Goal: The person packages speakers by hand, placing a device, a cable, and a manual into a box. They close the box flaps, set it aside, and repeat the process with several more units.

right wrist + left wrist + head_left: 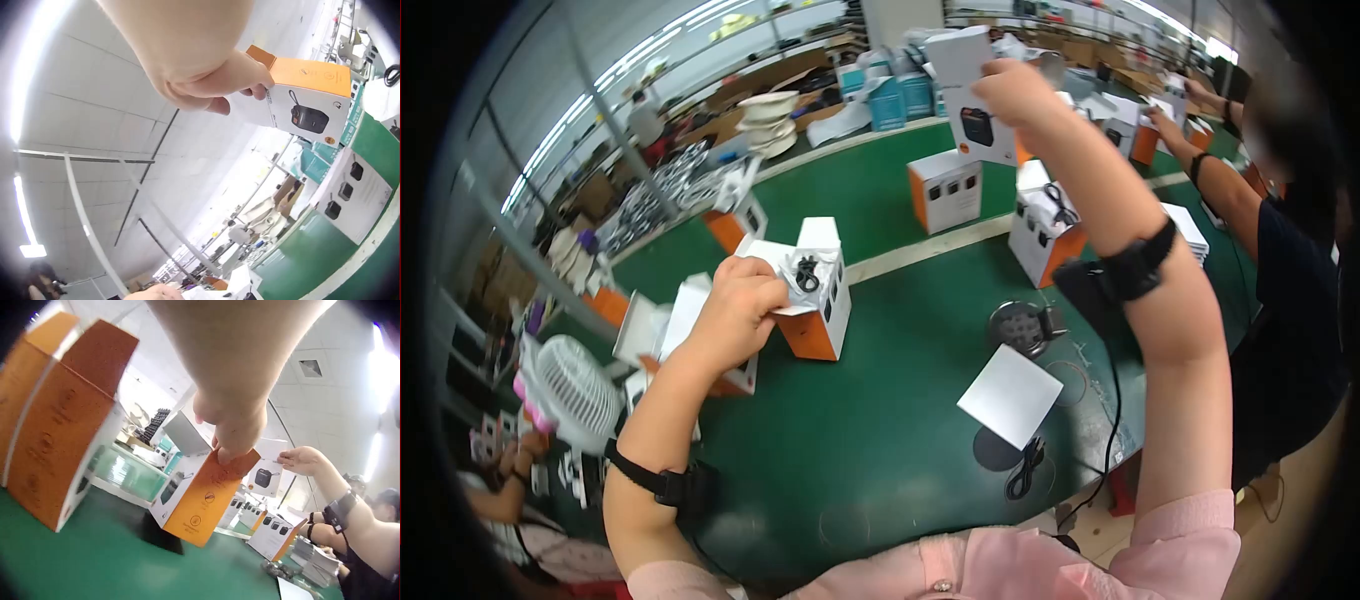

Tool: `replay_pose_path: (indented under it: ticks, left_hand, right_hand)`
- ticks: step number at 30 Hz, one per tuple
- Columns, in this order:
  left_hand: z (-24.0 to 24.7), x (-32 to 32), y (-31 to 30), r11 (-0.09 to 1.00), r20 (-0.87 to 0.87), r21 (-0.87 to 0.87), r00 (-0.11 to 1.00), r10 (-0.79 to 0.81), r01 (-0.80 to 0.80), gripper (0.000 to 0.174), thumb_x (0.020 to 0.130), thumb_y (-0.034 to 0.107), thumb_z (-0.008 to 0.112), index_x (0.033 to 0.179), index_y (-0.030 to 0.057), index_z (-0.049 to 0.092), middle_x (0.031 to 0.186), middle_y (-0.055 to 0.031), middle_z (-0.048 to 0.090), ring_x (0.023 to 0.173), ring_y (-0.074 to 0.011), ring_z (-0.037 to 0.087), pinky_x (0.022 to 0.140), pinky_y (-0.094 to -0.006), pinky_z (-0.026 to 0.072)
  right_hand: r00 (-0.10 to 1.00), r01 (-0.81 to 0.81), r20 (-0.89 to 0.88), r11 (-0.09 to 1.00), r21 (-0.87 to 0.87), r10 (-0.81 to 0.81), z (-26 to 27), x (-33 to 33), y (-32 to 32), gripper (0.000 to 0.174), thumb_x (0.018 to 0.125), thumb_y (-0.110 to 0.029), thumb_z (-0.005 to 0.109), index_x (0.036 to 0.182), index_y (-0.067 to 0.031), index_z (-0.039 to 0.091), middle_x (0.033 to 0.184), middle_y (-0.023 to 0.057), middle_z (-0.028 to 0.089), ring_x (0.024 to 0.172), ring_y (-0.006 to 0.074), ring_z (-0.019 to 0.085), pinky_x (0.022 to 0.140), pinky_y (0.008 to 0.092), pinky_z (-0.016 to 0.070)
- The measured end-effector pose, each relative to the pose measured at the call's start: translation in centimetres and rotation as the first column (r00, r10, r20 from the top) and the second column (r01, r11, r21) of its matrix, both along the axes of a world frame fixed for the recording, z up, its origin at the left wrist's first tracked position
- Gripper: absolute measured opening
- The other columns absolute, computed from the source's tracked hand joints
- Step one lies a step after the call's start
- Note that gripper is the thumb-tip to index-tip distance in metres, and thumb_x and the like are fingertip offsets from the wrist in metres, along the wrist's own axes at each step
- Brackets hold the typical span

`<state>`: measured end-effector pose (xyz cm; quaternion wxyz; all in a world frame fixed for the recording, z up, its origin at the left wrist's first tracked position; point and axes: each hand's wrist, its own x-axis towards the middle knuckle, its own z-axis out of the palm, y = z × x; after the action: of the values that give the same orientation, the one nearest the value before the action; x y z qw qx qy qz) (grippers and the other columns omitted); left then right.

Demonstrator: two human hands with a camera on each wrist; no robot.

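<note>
My left hand [745, 300] pinches the top edge of an open white-and-orange box [828, 325] standing on the green table [880, 430]. A coiled black cable [805, 272] lies in the top of that box, whose white flap sticks up. My right hand [1022, 98] holds a second white-and-orange box [972, 85] by its upper part, raised above the far side of the table. Its upper flaps are unfolded, and a black device is printed on its front. Just beneath the raised box, a similar box [950, 195] stands on the table.
At right stands an open box with a cable [1040, 235]. Nearer lie a round dark object [1020, 328], a white square piece [1010, 397] and a coiled cable [1026, 470]. A white fan [578, 390] and more boxes are at left; another person [1280, 250] works at right.
</note>
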<state>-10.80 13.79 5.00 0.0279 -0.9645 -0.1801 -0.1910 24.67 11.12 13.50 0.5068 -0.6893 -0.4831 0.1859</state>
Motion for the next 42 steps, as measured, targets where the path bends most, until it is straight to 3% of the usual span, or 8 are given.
replay_pose_path:
  ticks: [7, 9, 15, 19, 26, 29, 36, 42]
  left_hand:
    - [0.6, -5.4, -4.5, 0.984, -0.205, 0.131, 0.967, 0.149, -0.123, 0.020, 0.060, 0.002, 0.068, 0.076, 0.0088, 0.059, 0.079, -0.0037, 0.058, 0.093, -0.0247, 0.054, 0.087, -0.0400, 0.0375]
    - [1.6, -4.9, -6.9, 0.985, -0.172, 0.130, 0.975, 0.138, -0.116, 0.020, 0.062, 0.006, 0.070, 0.080, 0.0089, 0.060, 0.082, -0.0057, 0.059, 0.093, -0.0259, 0.054, 0.086, -0.0402, 0.0380]
    - [0.6, -1.8, -11.4, 0.994, 0.158, -0.095, 0.987, -0.030, 0.045, 0.019, 0.068, 0.008, 0.072, 0.083, 0.0049, 0.061, 0.087, -0.0093, 0.062, 0.083, -0.0285, 0.057, 0.074, -0.0375, 0.0446]
    - [-1.6, 0.4, -13.6, 0.977, 0.213, -0.191, 0.976, -0.049, 0.090, 0.023, 0.069, 0.007, 0.072, 0.090, 0.0045, 0.063, 0.083, -0.0097, 0.061, 0.078, -0.0278, 0.058, 0.069, -0.0353, 0.0459]
    - [-2.4, 4.4, -15.2, 0.979, 0.253, -0.071, 0.952, -0.169, 0.193, 0.033, 0.069, 0.008, 0.071, 0.102, 0.0056, 0.063, 0.083, -0.0083, 0.061, 0.074, -0.0265, 0.059, 0.063, -0.0344, 0.0476]
    - [-4.6, 6.7, -14.8, 0.973, 0.334, 0.000, 0.917, -0.218, 0.232, 0.041, 0.072, 0.012, 0.070, 0.111, 0.0052, 0.059, 0.102, -0.0125, 0.061, 0.068, -0.0265, 0.062, 0.060, -0.0327, 0.0497]
    - [-4.6, 12.7, -14.7, 0.939, -0.006, 0.061, 0.940, 0.340, -0.339, 0.080, 0.073, 0.024, 0.072, 0.137, -0.0047, 0.032, 0.132, -0.0363, 0.036, 0.068, -0.0328, 0.066, 0.053, -0.0321, 0.0535]
    - [-3.4, 11.0, -13.7, 0.966, 0.155, 0.098, 0.962, 0.225, -0.241, 0.077, 0.073, 0.018, 0.072, 0.136, -0.0037, 0.034, 0.127, -0.0222, 0.047, 0.071, -0.0273, 0.065, 0.056, -0.0310, 0.0522]
  right_hand:
    - [0.921, -0.280, -0.267, 0.958, 0.054, 0.284, -2.2, -6.6, -7.5, 0.050, 0.085, -0.012, 0.054, 0.131, 0.0058, 0.044, 0.132, 0.0181, 0.049, 0.128, 0.0272, 0.039, 0.106, 0.0355, 0.0272]
    - [0.910, -0.321, -0.269, 0.947, 0.025, 0.316, -6.3, -8.7, -8.3, 0.047, 0.084, -0.014, 0.058, 0.125, 0.0061, 0.047, 0.122, 0.0187, 0.055, 0.112, 0.0260, 0.052, 0.090, 0.0403, 0.0439]
    - [0.814, -0.559, 0.176, 0.829, -0.019, 0.553, -11.4, -13.7, -16.4, 0.061, 0.084, -0.011, 0.054, 0.135, 0.0111, 0.027, 0.142, 0.0302, 0.026, 0.132, 0.0396, 0.031, 0.107, 0.0392, 0.0303]
    - [0.712, -0.666, 0.230, 0.742, -0.080, 0.664, -10.0, -11.5, -19.7, 0.051, 0.084, -0.003, 0.057, 0.132, -0.0025, 0.043, 0.144, 0.0212, 0.031, 0.115, 0.0289, 0.051, 0.095, 0.0344, 0.0424]
    - [0.777, 0.022, 0.624, 0.987, -0.160, 0.084, -9.2, 0.7, -22.0, 0.020, 0.073, -0.010, 0.063, 0.089, 0.0012, 0.066, 0.087, 0.0183, 0.066, 0.081, 0.0324, 0.064, 0.073, 0.0386, 0.0502]
    - [0.849, -0.230, 0.405, 0.928, -0.292, 0.338, -12.3, -0.5, -24.2, 0.033, 0.071, -0.013, 0.070, 0.101, -0.0006, 0.065, 0.101, 0.0188, 0.064, 0.095, 0.0321, 0.061, 0.084, 0.0365, 0.0486]
    - [0.486, -0.555, 0.457, 0.667, -0.496, 0.745, -16.1, -2.3, -20.4, 0.074, 0.066, -0.005, 0.069, 0.135, -0.0145, 0.045, 0.145, 0.0145, 0.032, 0.137, 0.0312, 0.026, 0.108, 0.0439, 0.0282]
    - [0.246, -0.446, 0.525, 0.576, -0.685, 0.815, -15.9, -3.4, -14.8, 0.062, 0.062, -0.012, 0.072, 0.122, -0.0116, 0.058, 0.118, 0.0082, 0.053, 0.114, 0.0270, 0.045, 0.098, 0.0392, 0.0361]
